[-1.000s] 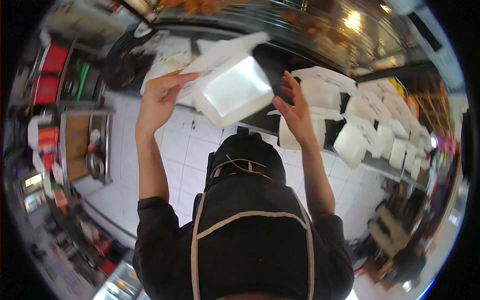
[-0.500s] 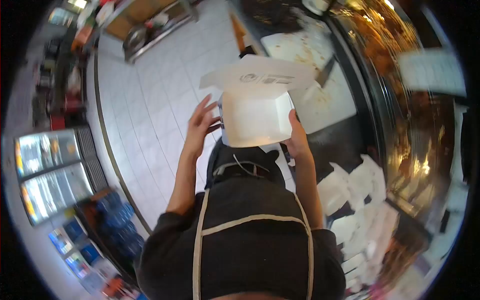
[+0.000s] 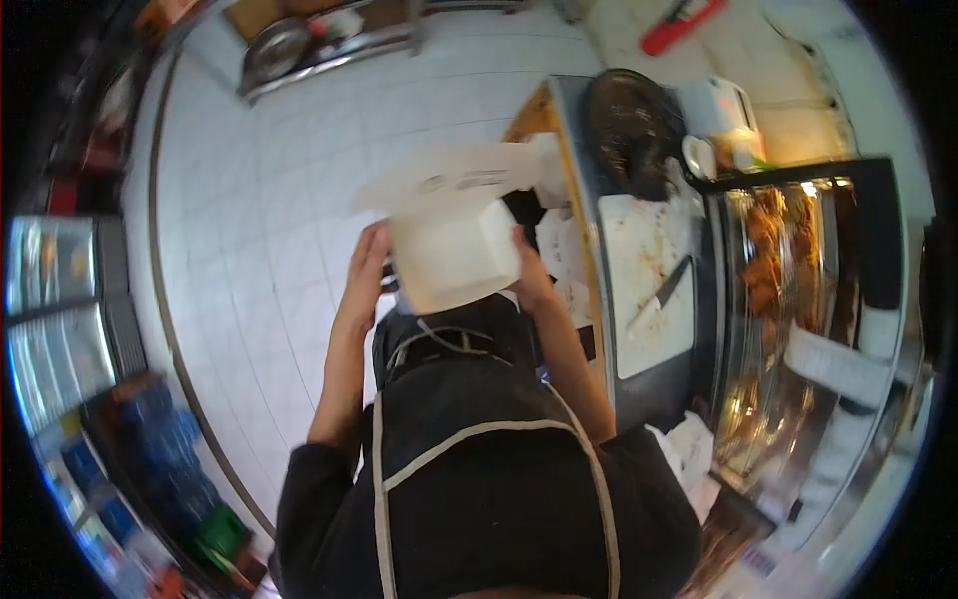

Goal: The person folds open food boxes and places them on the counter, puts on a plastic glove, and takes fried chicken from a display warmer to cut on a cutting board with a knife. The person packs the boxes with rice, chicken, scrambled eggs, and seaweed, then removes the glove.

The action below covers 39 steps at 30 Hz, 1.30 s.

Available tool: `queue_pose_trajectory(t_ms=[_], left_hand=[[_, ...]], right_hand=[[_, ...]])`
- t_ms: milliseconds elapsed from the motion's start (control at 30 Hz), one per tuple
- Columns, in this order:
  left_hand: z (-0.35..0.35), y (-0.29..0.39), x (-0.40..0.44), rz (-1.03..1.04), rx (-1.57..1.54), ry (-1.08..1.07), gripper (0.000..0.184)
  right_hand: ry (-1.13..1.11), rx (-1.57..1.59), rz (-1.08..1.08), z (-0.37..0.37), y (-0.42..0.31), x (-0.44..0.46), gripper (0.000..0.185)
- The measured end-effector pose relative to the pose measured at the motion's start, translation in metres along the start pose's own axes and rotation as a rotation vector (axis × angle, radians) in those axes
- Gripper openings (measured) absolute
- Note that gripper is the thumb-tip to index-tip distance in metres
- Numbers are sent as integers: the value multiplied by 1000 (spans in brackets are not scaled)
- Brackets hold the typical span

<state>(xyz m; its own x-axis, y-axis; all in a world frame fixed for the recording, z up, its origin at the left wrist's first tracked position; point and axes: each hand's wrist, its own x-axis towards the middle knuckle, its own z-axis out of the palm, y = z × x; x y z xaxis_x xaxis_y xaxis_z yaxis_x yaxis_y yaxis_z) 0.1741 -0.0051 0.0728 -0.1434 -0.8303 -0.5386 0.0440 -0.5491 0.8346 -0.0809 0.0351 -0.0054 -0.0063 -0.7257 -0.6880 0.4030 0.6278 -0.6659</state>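
A white paper takeaway box (image 3: 454, 255) is held up in front of my apron, its lid flap raised at the far side with dark print on it. No food shows inside the box. My left hand (image 3: 371, 262) grips its left wall, with the fingers bent against the side. On the opposite wall, my right hand (image 3: 531, 270) holds the box with the thumb near the rim; its other fingers are hidden underneath or behind. Motion blurs the box and both hands slightly.
To the right is a counter with a stained white cutting board (image 3: 649, 290), a knife (image 3: 664, 295) on it and a dark round pan (image 3: 631, 125) beyond. A lit glass cabinet (image 3: 768, 299) holds browned meat. Fridges (image 3: 60, 309) and water bottles (image 3: 165, 449) stand left.
My left hand has come from beside the box onto its left wall. The view has turned, and the box now appears further left, away from the counter.
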Motion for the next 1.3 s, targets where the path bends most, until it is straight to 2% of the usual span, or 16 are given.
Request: queue_pose_trajectory(t_ms=[200,267,300,333,367,433,500,667,700,733,800,867,967,1100,1200,1300], left_hand=[[-8,18,99,-35,-44,-73,47],[0,33,132,-10,-2,-134,46],[4,40,152,-20,-1,-172,46],[9,51,170,-34,-1,-205,47],[13,62,190,-7,38,-259,61],[15,77,238,-41,41,-306,69],[17,109,277,-51,33,-369,85],[-25,156,385,-77,172,-200,80],[-40,151,411,-105,177,-127,76],[-51,147,432,-115,224,-57,73],[-104,97,497,-194,212,57,58],[-178,26,577,-432,201,30,44],[-193,14,574,-561,556,-174,41],[-159,54,616,-528,805,-474,38],[-102,101,678,-453,861,-615,36],[-11,155,751,-321,832,-652,34]], right_hand=[[109,30,-48,18,-29,60,66],[41,39,-34,22,-58,63,72],[-36,229,58,15,-62,77,70],[-21,257,26,12,-69,88,70],[-34,279,-5,9,-78,99,69],[-50,324,-39,2,-99,122,67],[113,506,-161,-18,-134,142,64],[506,605,-397,-128,-227,168,66],[645,621,-397,-139,-255,156,54],[778,603,-365,-163,-270,156,61],[980,468,-270,-212,-277,152,75],[1533,278,-517,-210,-283,134,68],[1560,543,-516,-202,-239,107,46],[1527,753,-483,-114,-174,127,40],[1528,1007,-386,-52,-138,153,33],[1544,1119,-422,-33,-135,153,27]])
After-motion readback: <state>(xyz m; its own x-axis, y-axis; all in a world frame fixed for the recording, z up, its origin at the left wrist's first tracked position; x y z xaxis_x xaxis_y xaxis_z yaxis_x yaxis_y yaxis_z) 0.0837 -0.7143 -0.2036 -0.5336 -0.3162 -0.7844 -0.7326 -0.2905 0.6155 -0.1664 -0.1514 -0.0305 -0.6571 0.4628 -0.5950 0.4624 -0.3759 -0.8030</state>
